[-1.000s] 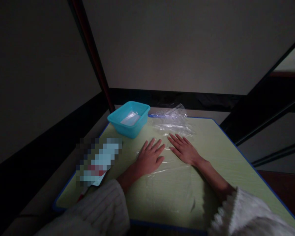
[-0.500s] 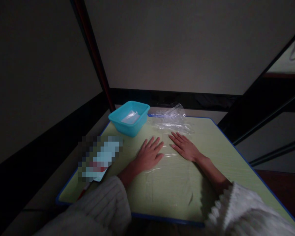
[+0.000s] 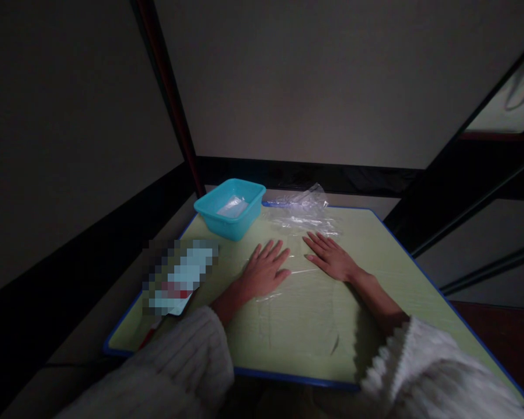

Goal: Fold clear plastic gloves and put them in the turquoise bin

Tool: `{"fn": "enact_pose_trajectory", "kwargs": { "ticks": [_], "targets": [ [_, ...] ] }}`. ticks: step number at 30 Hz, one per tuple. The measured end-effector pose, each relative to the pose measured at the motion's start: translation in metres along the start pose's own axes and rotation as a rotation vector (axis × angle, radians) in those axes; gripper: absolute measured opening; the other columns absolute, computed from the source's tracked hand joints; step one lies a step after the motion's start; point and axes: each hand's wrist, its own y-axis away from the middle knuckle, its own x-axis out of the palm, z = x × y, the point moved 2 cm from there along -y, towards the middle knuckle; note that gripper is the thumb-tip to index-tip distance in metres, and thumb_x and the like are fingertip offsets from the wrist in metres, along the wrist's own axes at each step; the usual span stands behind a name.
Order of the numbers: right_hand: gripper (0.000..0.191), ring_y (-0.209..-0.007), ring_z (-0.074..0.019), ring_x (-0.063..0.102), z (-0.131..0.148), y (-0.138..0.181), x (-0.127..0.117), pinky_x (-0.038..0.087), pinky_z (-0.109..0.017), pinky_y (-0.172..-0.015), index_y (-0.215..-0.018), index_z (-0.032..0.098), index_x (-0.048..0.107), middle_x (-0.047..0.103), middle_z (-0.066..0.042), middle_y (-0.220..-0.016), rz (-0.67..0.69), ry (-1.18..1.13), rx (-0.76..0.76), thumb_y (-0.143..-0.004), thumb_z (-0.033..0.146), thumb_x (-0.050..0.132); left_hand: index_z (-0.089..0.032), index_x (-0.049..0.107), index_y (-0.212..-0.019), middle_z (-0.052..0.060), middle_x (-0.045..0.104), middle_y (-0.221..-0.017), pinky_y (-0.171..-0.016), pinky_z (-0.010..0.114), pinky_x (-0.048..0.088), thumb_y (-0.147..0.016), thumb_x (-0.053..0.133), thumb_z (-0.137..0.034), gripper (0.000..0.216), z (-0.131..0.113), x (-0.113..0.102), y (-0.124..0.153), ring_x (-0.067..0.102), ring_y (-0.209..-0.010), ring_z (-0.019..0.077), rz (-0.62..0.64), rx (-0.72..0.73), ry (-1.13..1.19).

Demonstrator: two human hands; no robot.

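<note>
My left hand [image 3: 265, 270] lies palm down with its fingers spread on a thin clear plastic sheet or bag [image 3: 303, 294]. To the right, my right hand [image 3: 329, 258] also presses flat on the plastic, its fingers stretched out towards the far side. Between the two hands a few shiny creases run across the film. Past my fingertips the far part of the plastic is bunched up and crumpled [image 3: 308, 212]. Neither hand grips anything.
A turquoise plastic basin [image 3: 230, 226] with a whitish packet [image 3: 232, 206] inside stands at the table's far left. A pixelated pale blue item [image 3: 187, 273] lies left of my left hand, with a red-ended object [image 3: 151, 336] by it. The yellowish table [image 3: 388, 256] has a blue edge.
My right hand has slid slightly to the right, widening the gap between the hands. The left hand stays about where it was. The view has shifted a little.
</note>
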Motion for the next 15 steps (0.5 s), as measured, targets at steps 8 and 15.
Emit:
{"fn": "enact_pose_trajectory", "kwargs": {
  "ticks": [8,15],
  "targets": [
    [0.049,-0.127,-0.0244,0.037,0.03,0.002,-0.026,0.032,-0.043,-0.104,-0.129,0.009,0.046,0.042,-0.014,-0.137,-0.112,-0.059,0.01,-0.091,0.033,0.027,-0.008,0.04,-0.129,0.016,0.028,-0.144,-0.109,0.046,0.021,-0.087,0.04,-0.023,0.045,0.001,-0.02,-0.002,0.019,-0.135,0.025,-0.207,-0.023,0.094],
    [0.049,-0.128,-0.0205,0.036,0.06,0.028,-0.021,0.031,-0.038,-0.106,-0.129,0.005,0.045,0.042,-0.015,-0.137,0.035,-0.197,-0.112,-0.093,0.031,0.023,-0.004,0.04,-0.128,0.016,0.038,-0.139,-0.107,0.032,0.03,-0.087,0.034,-0.014,0.043,-0.009,-0.016,0.019,0.029,-0.132,0.0175,-0.042,0.142,0.239]
  ]
}}
